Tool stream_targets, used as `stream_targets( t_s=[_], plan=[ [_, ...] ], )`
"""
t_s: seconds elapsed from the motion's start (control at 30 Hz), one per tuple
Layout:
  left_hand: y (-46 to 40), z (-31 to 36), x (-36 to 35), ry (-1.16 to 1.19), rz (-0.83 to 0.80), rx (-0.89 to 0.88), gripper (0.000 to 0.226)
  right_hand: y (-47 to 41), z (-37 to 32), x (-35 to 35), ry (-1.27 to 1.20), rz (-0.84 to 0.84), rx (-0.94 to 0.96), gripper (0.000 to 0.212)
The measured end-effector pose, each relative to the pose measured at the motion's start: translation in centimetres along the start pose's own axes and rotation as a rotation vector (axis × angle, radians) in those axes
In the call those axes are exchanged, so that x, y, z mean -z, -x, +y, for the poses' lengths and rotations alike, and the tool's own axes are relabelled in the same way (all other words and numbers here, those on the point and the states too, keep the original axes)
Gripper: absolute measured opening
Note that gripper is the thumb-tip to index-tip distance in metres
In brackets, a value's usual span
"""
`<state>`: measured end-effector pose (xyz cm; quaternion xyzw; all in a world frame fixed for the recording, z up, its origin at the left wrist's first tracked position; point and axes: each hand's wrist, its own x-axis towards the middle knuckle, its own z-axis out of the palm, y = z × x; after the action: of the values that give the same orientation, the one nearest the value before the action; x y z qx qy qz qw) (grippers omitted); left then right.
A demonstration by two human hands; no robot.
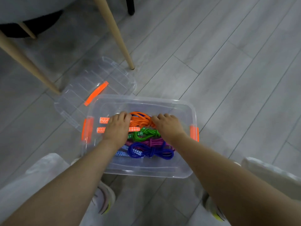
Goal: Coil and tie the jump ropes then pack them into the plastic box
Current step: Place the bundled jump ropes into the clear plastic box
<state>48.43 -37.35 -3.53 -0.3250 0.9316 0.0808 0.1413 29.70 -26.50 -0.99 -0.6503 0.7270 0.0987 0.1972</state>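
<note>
arms [91,173]: bare | trousers [40,173]: light grey | sneakers [104,199]: grey, yellow soles

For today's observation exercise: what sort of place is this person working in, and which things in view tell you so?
Probably a room in a home, on the floor. Grey wood-look floor planks, pale wooden furniture legs beside the plastic box, and a soft grey seat above suggest a living or dining area.

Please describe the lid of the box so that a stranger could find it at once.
Find the clear plastic box on the floor. The lid lies flat behind its left corner, by a wooden leg. It alone is see-through, empty, with an orange handle.
</note>
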Motion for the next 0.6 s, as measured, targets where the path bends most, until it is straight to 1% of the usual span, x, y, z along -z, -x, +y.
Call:
stream_targets(
  t_s=[0.13,0.27,0.3,0.33,0.43,0.47,0.53,0.6],
  plan=[
    [-1.1,-0.1,-3.4,0.014,-0.042,0.014,0.067,-1.7,-0.3,-1.3,0.005,-0.118,-0.033,0.043],
    [-2.0,0.0,-6.1,0.065,-0.021,0.066,0.058,-3.0,-0.3,-3.1,-0.047,-0.186,-0.1,0.042],
    [-2.0,-0.1,-6.5,0.074,-0.04,0.082,0.059,-3.2,-0.3,-3.5,-0.077,-0.221,-0.12,0.043],
    [-1.8,-0.1,-6.8,0.085,-0.079,0.097,0.062,-3.5,-0.3,-4.0,-0.107,-0.277,-0.132,0.045],
    [-1.8,-0.5,-7.3,0.052,-0.321,0.108,0.082,-3.7,-0.6,-5.5,-0.161,-0.48,-0.109,0.063],
    [-1.9,-0.7,-7.1,0.029,-0.389,0.097,0.086,-3.6,-0.8,-5.6,-0.159,-0.526,-0.102,0.069],
    [-2.1,-1.1,-6.5,0.026,-0.464,0.073,0.086,-3.6,-0.9,-5.6,-0.155,-0.553,-0.104,0.073],
    [-2.4,-1.7,-5.7,0.044,-0.447,0.048,0.081,-3.6,-0.8,-5.1,-0.17,-0.524,-0.115,0.07]
  ],
)
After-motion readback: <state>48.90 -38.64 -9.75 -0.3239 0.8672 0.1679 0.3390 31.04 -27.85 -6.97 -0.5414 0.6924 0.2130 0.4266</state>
